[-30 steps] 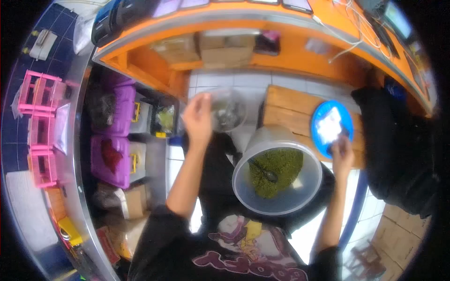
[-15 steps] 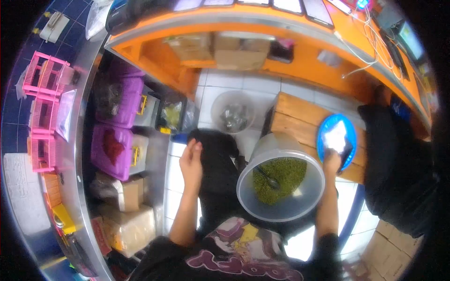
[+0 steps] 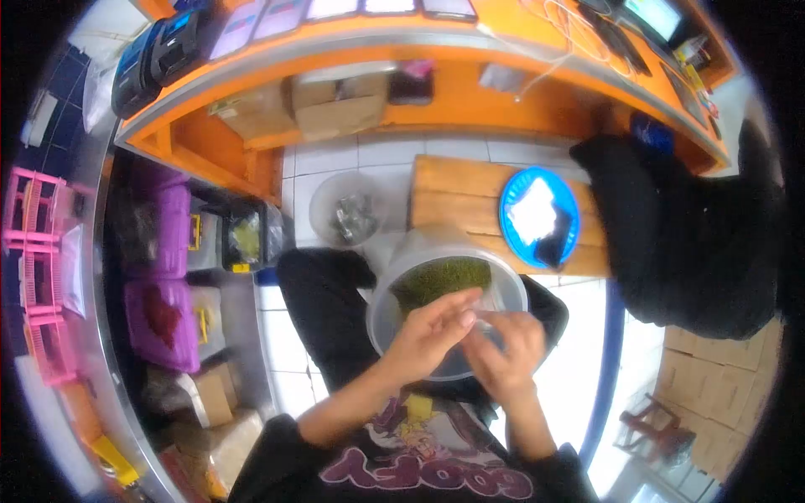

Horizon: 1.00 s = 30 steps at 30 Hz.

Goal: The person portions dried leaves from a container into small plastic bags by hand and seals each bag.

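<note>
Both hands meet over the near part of a large translucent tub (image 3: 379, 314) holding green shredded material (image 3: 436, 281). My left hand (image 3: 429, 334) has its fingers drawn together, its fingertips close to those of my right hand (image 3: 506, 345). Between them shows something small, clear and thin, too blurred to make out well; my right hand pinches it. To the right of the tub, a blue round tray (image 3: 510, 239) with white pieces (image 3: 533, 211) and a dark item rests on a wooden bench (image 3: 444, 193). A clear round container (image 3: 323, 201) with small packets stands on the floor.
Purple bins (image 3: 172, 230) and cardboard boxes (image 3: 216, 394) line the left side. An orange counter (image 3: 335, 52) with phones and cables runs across the top. At the right is a person in dark clothing (image 3: 679, 243). A small brown stool (image 3: 650, 427) stands at lower right.
My right hand has left the blue tray and come over the tub. My left hand has moved right to meet it, and its fingers have closed. The camera view has shifted.
</note>
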{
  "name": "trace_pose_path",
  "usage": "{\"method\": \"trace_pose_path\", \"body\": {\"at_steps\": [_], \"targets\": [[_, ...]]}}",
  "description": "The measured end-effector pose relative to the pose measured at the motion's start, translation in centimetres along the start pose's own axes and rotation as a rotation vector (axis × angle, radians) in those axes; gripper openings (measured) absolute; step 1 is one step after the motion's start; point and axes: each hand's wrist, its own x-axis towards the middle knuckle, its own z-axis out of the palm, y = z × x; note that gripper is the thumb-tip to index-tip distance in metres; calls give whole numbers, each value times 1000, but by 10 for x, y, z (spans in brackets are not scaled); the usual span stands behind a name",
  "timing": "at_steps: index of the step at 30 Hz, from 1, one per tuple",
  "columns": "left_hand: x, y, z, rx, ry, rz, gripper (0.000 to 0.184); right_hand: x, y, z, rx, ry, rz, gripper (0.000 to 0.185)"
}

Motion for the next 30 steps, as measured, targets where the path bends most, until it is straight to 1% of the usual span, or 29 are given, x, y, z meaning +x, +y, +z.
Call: {"method": "trace_pose_path", "body": {"at_steps": [1,2,3,4,5,7,8,9,11,12,13,14,15,16,17,18,19,21,22,23,25,26,28,29,30], "targets": [[1,-5,-3,4,-6,-6,38,0,-8,2,60,-64,24,28],[-1,-8,-7,46,1,-61,34,-4,-9,1,61,-65,35,28],[-2,-10,-11,91,11,-113,31,-6,-9,2,166,-97,76,29],[-5,-10,-14,30,39,-159,25,-9,-10,4,275,-130,113,29],[-8,-13,-17,35,44,-163,25,-14,-11,5,283,-130,115,29],[-15,-19,-26,170,43,-64,23,-26,-12,8,825,-129,724,30],[-19,-16,-29,253,0,-70,20,-33,-8,17,1050,-102,828,33],[-21,-14,-32,254,4,-72,20,-36,-3,19,1053,-106,829,33],[-21,-11,-35,406,-79,-50,18,-40,6,19,1316,-260,970,37],[-21,-13,-36,406,-75,-49,18,-37,7,17,1231,-316,992,38],[-22,-18,-38,615,-34,82,19,-35,7,15,1232,-321,991,38],[-22,-19,-37,825,9,216,20,-33,8,14,1160,-378,1006,38],[-23,-20,-34,828,17,216,20,-32,9,15,1090,-435,1018,38],[-24,-20,-27,1067,212,393,23,-33,9,18,1098,-444,1011,38],[-27,-20,-21,1304,419,569,27,-37,8,22,1081,-382,1037,40],[-30,-29,-20,1272,448,614,29,-40,7,26,1067,-322,1060,42],[-33,-36,-17,1288,467,607,29,-42,4,28,1086,-337,1048,42],[-35,-32,-9,761,247,250,29,-44,-2,31,1129,-260,1051,44],[-36,-28,-7,603,190,16,29,-43,-6,30,1116,-262,1048,42],[-34,-26,-11,606,202,19,29,-44,-6,32,1123,-270,1039,42],[-30,-28,-19,405,70,-141,31,-48,-1,33,1239,-288,1147,37],[-29,-29,-24,400,64,-144,31,-47,-1,31,1232,-285,1154,37],[-26,-35,-33,129,-44,-224,27,-45,0,27,1326,-282,1243,29],[-25,-37,-33,126,-53,-224,27,-47,0,29,1318,-276,1246,29],[-25,-39,-34,474,-32,-62,22,-53,-2,36,1280,-227,1173,23]]}}
